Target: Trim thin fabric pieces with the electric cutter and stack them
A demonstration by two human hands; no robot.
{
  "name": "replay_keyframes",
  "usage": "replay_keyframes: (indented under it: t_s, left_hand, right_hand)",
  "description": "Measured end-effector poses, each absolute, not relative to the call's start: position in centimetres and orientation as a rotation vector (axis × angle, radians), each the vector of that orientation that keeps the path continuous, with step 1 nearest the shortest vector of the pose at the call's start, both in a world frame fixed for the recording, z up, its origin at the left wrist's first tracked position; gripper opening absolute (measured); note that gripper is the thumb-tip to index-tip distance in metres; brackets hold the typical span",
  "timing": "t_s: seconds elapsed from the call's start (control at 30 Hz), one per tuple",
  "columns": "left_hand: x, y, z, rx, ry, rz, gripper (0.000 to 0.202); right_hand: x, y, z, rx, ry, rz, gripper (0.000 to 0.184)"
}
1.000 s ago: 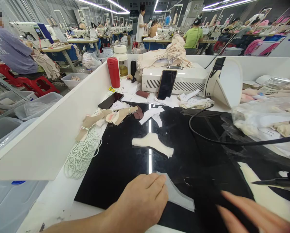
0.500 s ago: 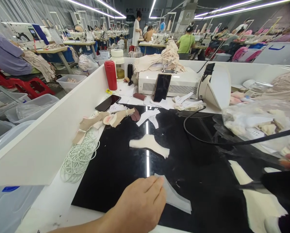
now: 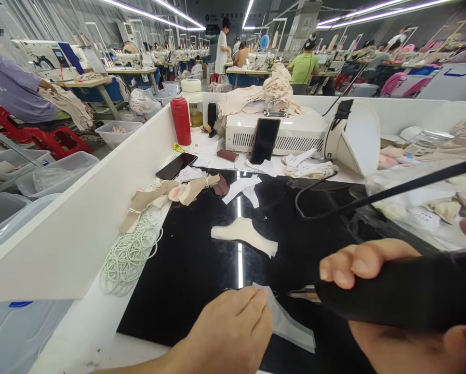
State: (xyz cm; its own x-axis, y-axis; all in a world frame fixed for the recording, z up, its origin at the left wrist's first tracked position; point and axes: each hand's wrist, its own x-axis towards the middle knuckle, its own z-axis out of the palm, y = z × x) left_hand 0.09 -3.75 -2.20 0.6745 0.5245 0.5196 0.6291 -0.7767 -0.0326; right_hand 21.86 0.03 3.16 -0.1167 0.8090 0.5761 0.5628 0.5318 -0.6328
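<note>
My left hand [image 3: 228, 332] lies flat on the black work surface [image 3: 194, 259], fingers stretched out and pressing on a thin translucent white fabric piece [image 3: 287, 324]. My right hand [image 3: 384, 301] is wrapped round a black-handled corded tool [image 3: 404, 291] whose metal tip [image 3: 301, 294] points left, just beside the fabric piece. The tool's black cord [image 3: 412, 184] runs up to the right. A cream fabric piece [image 3: 244, 234] lies further back on the black surface.
A coil of white elastic loops [image 3: 129, 252] and beige fabric pieces [image 3: 166, 192] lie at left by the white partition [image 3: 80, 218]. Behind are two phones [image 3: 264, 140], a red bottle [image 3: 182, 120], a white machine [image 3: 291, 132] and bagged fabric [image 3: 431, 202] at right. Other people work at distant tables.
My right hand has come in from the right edge with the black tool, bringing its tip close to the translucent piece. The left hand has stayed pressed on that piece.
</note>
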Motion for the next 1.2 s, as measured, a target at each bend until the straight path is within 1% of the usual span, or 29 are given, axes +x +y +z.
replay_keyframes:
  t_s: [0.07,0.13,0.23,0.4,0.57,0.77,0.93,1.13,1.2]
  left_hand:
    - [0.1,-3.7,-2.1,-2.674,-0.926,-0.732,0.027]
    - [0.2,-3.6,-2.1,-2.671,-0.920,-0.730,0.029]
    - [0.3,-3.6,-2.0,-2.680,-0.926,-0.728,0.029]
    - [0.2,-3.7,-1.9,-2.675,-0.946,-0.748,0.029]
    - [0.2,-3.7,-1.8,-2.681,-0.959,-0.720,0.029]
    - [0.2,-3.6,-1.9,-2.674,-0.950,-0.718,0.032]
    - [0.2,-3.6,-2.0,-2.664,-0.940,-0.726,0.030]
    - [0.2,-3.5,-2.1,-2.627,-0.935,-0.758,0.029]
    - [0.3,-3.5,-2.1,-2.613,-0.935,-0.776,0.028]
  right_hand:
    - [19.8,-0.5,4.3,-1.055,-1.620,0.598,0.057]
    - [18.5,-0.5,5.2,-0.996,-1.454,0.701,0.047]
    - [17.9,-0.2,5.8,-0.993,-1.378,0.700,0.054]
    - [18.2,0.1,5.4,-1.017,-1.442,0.745,0.062]
    - [17.5,0.3,5.1,-0.947,-1.282,0.772,0.067]
    - [17.7,0.8,4.7,-0.985,-1.359,0.704,0.056]
    - [18.7,1.1,4.3,-0.968,-1.436,0.774,0.051]
    - [17.7,1.1,4.8,-1.002,-1.463,0.792,0.064]
    - [17.1,1.1,5.0,-0.983,-1.389,0.820,0.065]
